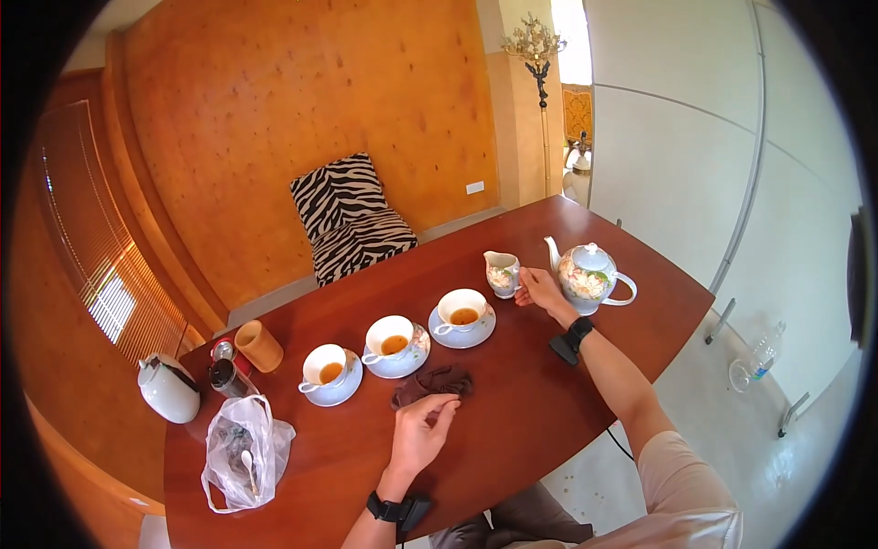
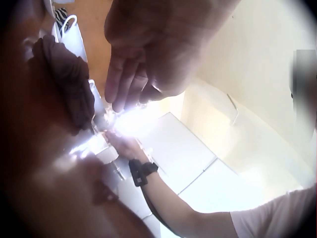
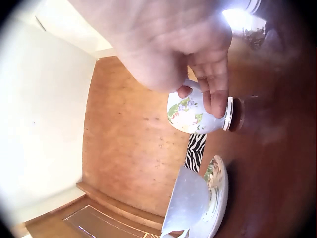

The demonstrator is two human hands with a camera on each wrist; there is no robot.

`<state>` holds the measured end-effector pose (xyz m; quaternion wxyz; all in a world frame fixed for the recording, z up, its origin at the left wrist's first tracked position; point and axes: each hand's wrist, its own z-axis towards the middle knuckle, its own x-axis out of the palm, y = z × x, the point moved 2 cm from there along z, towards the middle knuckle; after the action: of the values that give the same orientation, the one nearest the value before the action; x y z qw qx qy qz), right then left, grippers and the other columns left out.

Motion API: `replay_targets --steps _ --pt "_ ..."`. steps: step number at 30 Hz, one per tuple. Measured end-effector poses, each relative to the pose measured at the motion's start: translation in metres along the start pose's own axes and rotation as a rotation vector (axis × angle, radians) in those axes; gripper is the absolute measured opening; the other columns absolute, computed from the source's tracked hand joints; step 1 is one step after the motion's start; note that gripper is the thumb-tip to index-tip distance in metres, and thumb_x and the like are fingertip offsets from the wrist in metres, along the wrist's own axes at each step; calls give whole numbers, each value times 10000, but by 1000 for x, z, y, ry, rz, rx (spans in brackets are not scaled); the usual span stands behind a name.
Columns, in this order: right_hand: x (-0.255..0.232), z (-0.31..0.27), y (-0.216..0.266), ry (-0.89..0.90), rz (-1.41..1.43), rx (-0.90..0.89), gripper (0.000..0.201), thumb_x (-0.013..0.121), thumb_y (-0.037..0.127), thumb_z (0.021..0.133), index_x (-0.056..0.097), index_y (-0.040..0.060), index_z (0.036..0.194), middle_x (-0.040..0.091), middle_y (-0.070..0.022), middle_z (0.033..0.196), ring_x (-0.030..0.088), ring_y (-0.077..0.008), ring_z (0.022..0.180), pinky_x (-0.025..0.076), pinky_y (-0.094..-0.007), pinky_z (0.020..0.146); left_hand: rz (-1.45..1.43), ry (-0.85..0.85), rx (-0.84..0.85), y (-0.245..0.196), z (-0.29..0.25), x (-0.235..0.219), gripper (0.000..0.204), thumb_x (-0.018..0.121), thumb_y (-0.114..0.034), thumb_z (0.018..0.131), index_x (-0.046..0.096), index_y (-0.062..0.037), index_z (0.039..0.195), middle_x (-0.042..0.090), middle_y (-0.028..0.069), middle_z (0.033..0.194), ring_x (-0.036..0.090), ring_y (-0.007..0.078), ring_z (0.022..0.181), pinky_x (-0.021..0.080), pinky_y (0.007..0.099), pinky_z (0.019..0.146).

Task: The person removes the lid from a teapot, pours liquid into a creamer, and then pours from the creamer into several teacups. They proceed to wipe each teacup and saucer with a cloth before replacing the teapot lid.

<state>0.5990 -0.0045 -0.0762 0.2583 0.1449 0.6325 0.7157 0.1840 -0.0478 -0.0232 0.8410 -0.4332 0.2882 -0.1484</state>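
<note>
My right hand grips the handle side of a small floral milk jug on the table. In the right wrist view the fingers lie against the jug's flowered side, close to its base; the handle is hidden. My left hand holds nothing, its fingers loosely bent beside a crumpled dark brown cloth. Three teacups stand on saucers in a slanting row: a left one, a middle one and a right one, each with brown tea in it.
A floral teapot stands right of the jug, behind my right wrist. At the left of the table are a plastic bag with a white spoon, a white kettle, a dark-lidded jar and a bamboo cup.
</note>
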Motion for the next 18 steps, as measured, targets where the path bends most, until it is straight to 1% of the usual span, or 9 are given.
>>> replay_targets --steps 5,8,10,11,13,14,15,17,18 --pt "-1 25 -15 1 0 15 426 425 384 1083 556 -6 973 679 -156 779 702 -221 634 600 -319 576 29 -13 -13 3 4 -11 121 672 -18 936 729 24 1034 766 112 908 735 158 784 576 274 700" --pt "2 25 -17 -80 -44 -28 390 487 372 1062 546 -13 1075 686 -156 795 702 -224 638 588 -337 565 31 -1 -40 5 2 -10 125 654 -15 951 726 31 1042 770 106 903 734 147 791 576 270 716" --pt "5 0 0 -293 -323 -8 386 580 333 1020 509 -3 1196 700 -134 818 703 -221 647 577 -347 587 29 -3 -53 7 3 -12 125 654 -18 952 725 32 1042 770 106 904 732 146 786 575 270 717" --pt "6 -9 1 -287 -323 -7 386 580 333 1020 509 -3 1196 700 -134 818 703 -221 647 577 -347 587 29 -11 -58 10 3 -12 129 666 -25 942 726 25 1044 767 115 908 736 159 782 577 276 703" --pt "7 -32 12 -329 -536 -299 440 648 301 977 471 31 1275 698 -94 816 711 -218 685 569 -348 614 32 -24 -70 14 3 -13 133 677 -31 932 727 18 1045 765 124 912 740 171 778 579 282 689" --pt "18 -60 50 -249 -415 -204 383 641 251 983 493 32 1260 684 -74 813 709 -192 718 567 -324 641 35 -17 -69 16 3 -13 136 673 -36 937 724 21 1049 764 127 910 740 174 775 579 284 688" --pt "24 -74 67 -238 -412 -200 383 641 251 983 493 32 1260 684 -74 813 709 -192 718 567 -324 641 39 -11 -68 17 3 -12 139 669 -40 941 721 24 1054 763 129 907 740 176 773 579 286 686" --pt "36 -93 89 -105 -166 -311 341 619 203 1000 499 28 1267 666 -70 810 700 -158 737 561 -301 640 45 -18 -77 20 5 -13 137 659 -47 951 718 26 1052 762 131 897 739 181 766 578 290 684" --pt "44 -104 101 -102 -85 -358 261 594 158 1015 540 16 1228 670 -71 830 689 -133 730 553 -275 645 46 -21 -76 21 4 -13 137 649 -53 961 715 28 1050 760 132 887 738 186 759 577 293 683"
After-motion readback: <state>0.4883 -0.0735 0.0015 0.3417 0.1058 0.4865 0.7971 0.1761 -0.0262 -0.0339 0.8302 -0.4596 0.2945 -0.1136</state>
